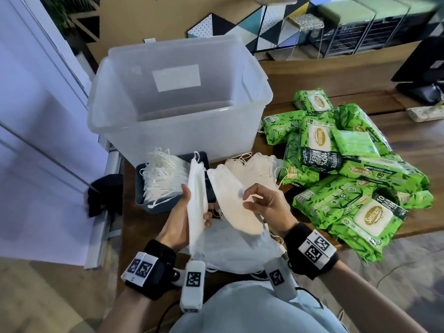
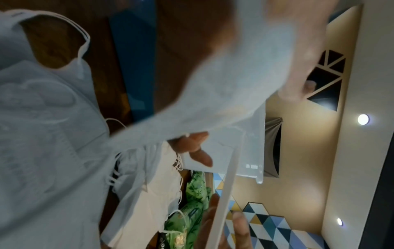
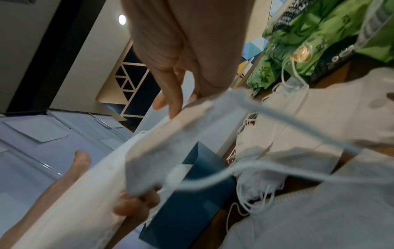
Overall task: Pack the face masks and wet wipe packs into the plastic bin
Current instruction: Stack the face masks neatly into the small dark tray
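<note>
My left hand (image 1: 192,212) grips an upright stack of white face masks (image 1: 197,200), thumb on one side and fingers curled round the other; the same stack (image 2: 230,80) shows blurred in the left wrist view. My right hand (image 1: 252,200) pinches a single white mask (image 1: 233,205) beside that stack; in the right wrist view this mask (image 3: 170,143) hangs below my right fingers (image 3: 175,94). The clear plastic bin (image 1: 120,123) stands behind, its inside looking bare. Green wet wipe packs (image 1: 348,169) lie heaped to the right.
A small dark blue tray (image 1: 141,203) packed with masks sits left of the hands, in front of the bin. More masks (image 1: 257,169) lie on the wooden table, and others (image 1: 230,251) under my hands. A power strip (image 1: 425,112) lies far right.
</note>
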